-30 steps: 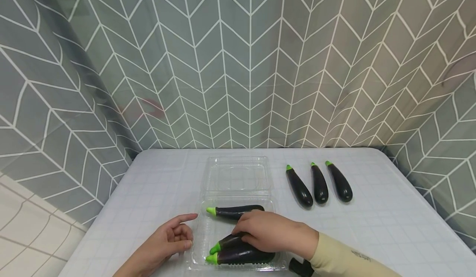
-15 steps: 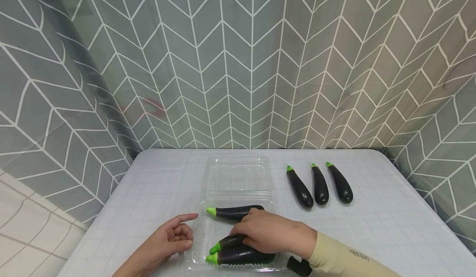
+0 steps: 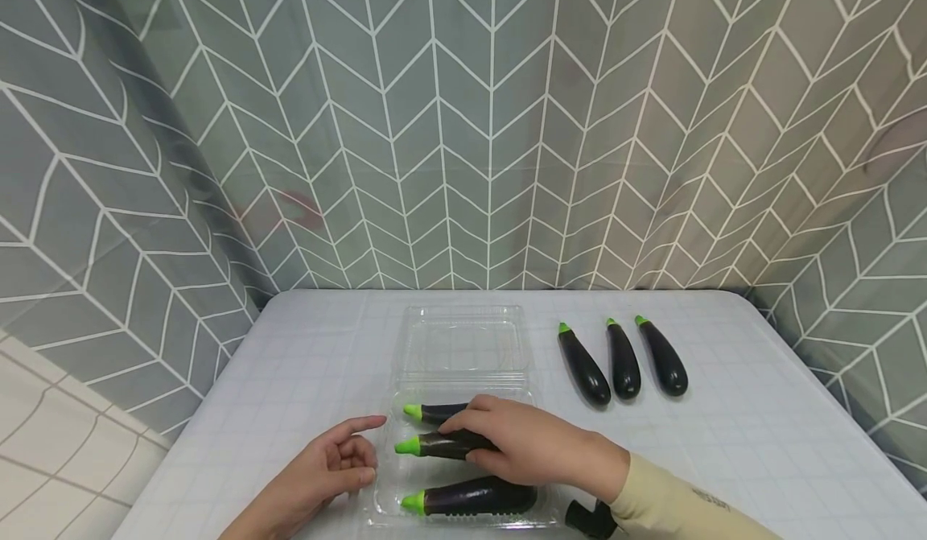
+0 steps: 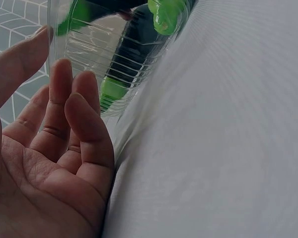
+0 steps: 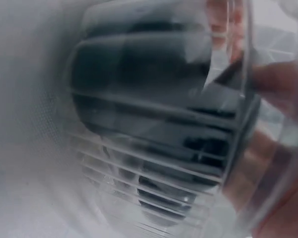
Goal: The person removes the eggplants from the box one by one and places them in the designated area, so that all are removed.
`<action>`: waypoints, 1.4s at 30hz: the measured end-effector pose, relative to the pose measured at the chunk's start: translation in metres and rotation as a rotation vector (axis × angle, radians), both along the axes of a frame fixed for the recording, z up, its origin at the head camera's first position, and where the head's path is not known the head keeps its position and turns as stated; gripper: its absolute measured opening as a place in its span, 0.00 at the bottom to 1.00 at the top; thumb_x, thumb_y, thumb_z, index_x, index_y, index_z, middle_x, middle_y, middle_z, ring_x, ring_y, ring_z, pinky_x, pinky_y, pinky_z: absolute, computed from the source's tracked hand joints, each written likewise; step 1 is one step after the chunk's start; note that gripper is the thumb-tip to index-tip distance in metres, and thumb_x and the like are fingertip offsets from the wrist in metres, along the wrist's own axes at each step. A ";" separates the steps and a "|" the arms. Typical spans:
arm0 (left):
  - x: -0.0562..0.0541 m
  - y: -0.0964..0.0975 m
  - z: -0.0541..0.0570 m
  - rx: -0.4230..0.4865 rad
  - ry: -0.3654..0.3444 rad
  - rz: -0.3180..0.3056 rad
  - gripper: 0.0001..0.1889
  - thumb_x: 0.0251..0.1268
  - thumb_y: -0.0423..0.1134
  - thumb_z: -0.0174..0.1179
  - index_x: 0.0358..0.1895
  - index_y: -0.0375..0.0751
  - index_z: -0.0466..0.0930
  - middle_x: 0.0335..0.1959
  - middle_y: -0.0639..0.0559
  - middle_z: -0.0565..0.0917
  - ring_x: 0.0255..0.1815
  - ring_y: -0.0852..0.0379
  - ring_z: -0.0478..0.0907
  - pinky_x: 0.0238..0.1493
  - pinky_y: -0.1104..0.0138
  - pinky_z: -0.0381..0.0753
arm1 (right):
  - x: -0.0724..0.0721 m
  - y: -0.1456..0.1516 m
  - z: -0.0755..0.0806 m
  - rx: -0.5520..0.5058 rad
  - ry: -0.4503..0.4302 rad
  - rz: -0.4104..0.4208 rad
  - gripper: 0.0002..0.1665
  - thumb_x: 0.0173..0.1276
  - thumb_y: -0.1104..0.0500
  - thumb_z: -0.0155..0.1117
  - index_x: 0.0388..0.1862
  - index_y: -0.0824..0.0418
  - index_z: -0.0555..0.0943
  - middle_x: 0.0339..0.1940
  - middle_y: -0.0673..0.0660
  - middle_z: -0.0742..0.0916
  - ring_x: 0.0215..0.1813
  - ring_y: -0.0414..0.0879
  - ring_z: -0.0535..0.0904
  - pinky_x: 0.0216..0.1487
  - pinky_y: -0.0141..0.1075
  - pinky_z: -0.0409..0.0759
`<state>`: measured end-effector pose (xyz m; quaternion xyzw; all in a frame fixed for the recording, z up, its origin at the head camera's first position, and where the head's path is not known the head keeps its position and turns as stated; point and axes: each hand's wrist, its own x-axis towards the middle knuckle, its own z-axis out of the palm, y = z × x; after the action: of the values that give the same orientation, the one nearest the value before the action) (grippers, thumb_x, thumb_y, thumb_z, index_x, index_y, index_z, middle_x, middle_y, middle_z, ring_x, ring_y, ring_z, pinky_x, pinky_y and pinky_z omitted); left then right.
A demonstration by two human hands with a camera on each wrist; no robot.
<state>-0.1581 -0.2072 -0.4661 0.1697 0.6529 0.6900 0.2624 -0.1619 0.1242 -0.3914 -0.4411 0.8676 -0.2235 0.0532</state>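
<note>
In the head view, three dark eggplants with green stems lie crosswise in an open clear plastic clamshell box (image 3: 378, 501). My right hand (image 3: 532, 447) grips the middle eggplant (image 3: 452, 444) by its body, thumb on the near side, fingers over it. Behind it lies the far eggplant (image 3: 434, 414), partly covered by the hand. The near eggplant (image 3: 478, 497) lies along the front wall. My left hand (image 3: 329, 463) stays at the box's left side, index finger extended, other fingers loosely bent; in the left wrist view its fingertips (image 4: 61, 69) are at the clear wall. The right wrist view is blurred.
The box's lid (image 3: 463, 343) lies folded back behind it. Three more eggplants lie at the right rear: a left one (image 3: 583, 367), a middle one (image 3: 623, 360) and a right one (image 3: 662, 357). A patterned curtain (image 3: 463, 121) hangs behind the white-covered table (image 3: 760, 411).
My right hand has moved the middle eggplant away from the near one, toward the back and slightly left, leaving a gap between them. The left hand has not moved.
</note>
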 end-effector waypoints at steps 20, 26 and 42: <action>-0.001 0.001 0.000 -0.048 -0.030 0.022 0.37 0.66 0.28 0.62 0.75 0.31 0.54 0.43 0.46 0.78 0.36 0.61 0.75 0.36 0.71 0.76 | -0.002 0.010 0.007 -0.357 -0.201 -0.168 0.23 0.71 0.47 0.65 0.63 0.45 0.76 0.58 0.45 0.81 0.50 0.39 0.81 0.46 0.36 0.80; -0.001 0.001 0.003 -0.038 -0.040 0.006 0.36 0.68 0.29 0.61 0.75 0.30 0.53 0.43 0.47 0.78 0.37 0.60 0.74 0.37 0.70 0.76 | 0.001 0.013 0.011 -0.401 -0.307 -0.209 0.23 0.71 0.48 0.65 0.63 0.45 0.76 0.56 0.46 0.83 0.48 0.40 0.83 0.43 0.36 0.81; 0.000 0.000 0.002 -0.022 -0.026 0.003 0.36 0.68 0.28 0.60 0.75 0.30 0.53 0.43 0.47 0.78 0.37 0.61 0.74 0.38 0.70 0.76 | 0.010 0.039 0.017 -0.417 -0.297 -0.316 0.29 0.72 0.45 0.63 0.70 0.45 0.73 0.58 0.48 0.82 0.48 0.42 0.83 0.46 0.38 0.80</action>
<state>-0.1579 -0.2069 -0.4638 0.1568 0.6574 0.6851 0.2719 -0.1518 0.1636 -0.3740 -0.2645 0.8437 -0.4642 0.0523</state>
